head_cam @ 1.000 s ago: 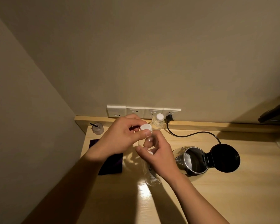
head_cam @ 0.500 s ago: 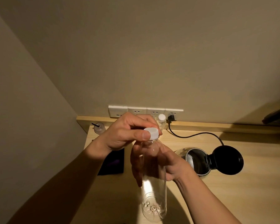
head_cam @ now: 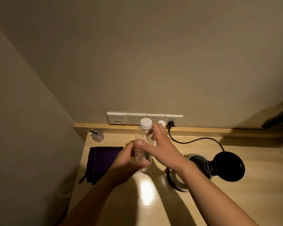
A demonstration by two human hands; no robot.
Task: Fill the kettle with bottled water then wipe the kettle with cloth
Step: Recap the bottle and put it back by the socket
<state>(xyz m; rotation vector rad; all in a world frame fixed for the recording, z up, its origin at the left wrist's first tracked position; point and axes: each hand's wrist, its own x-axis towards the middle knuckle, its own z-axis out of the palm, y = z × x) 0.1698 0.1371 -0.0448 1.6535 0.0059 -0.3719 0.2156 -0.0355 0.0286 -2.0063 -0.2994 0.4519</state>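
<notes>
Bottle (head_cam: 143, 144), clear, white cap (head_cam: 145, 123) on, gripped by both hands: left hand (head_cam: 129, 160) fingers wrapped low, right hand (head_cam: 160, 147) fingers around middle. Kettle (head_cam: 194, 170) lid open on counter (head_cam: 153, 201); purple cloth (head_cam: 101, 159) left.

I held the clear plastic bottle (head_cam: 143, 144) over the wooden table (head_cam: 219, 201), between the folded purple cloth (head_cam: 101, 160) on my left and the open steel kettle (head_cam: 194, 167) on my right. Behind it, a second capped bottle (head_cam: 161, 123) stood by the wall sockets (head_cam: 136, 119).
</notes>
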